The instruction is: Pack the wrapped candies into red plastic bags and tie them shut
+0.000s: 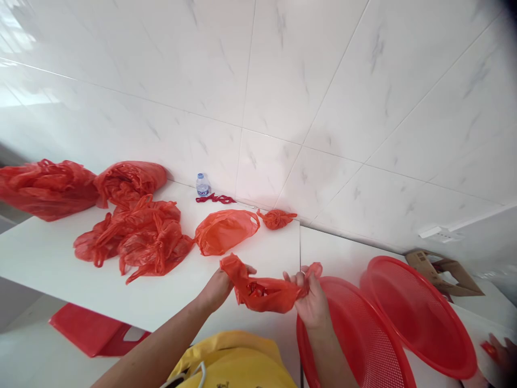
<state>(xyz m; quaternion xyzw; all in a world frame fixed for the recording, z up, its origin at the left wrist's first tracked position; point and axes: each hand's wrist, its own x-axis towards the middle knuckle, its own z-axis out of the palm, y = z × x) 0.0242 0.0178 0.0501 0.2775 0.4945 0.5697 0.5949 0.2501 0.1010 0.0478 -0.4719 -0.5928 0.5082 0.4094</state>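
Note:
A red plastic bag [269,302] hangs between my two hands above the table's front part. My left hand [217,289] is closed on its left handle, and my right hand [313,303] grips the bunched handle on the other side. Small red items, too unclear to name, show inside its mouth. Just beyond lies an opened red plastic bag [226,231], its mouth spread. Behind my right hand, toward the wall, sits a small knotted red bag [277,219]. A heap of crumpled red bags [155,242] lies to the left.
Larger red bags [52,188] stand at the far left. A water bottle [202,185] and a dark red string [216,199] lie by the wall. Two red plastic baskets [420,318], a cardboard box [448,275] and another person's hand [504,350] are right. A red stool [86,328] stands below.

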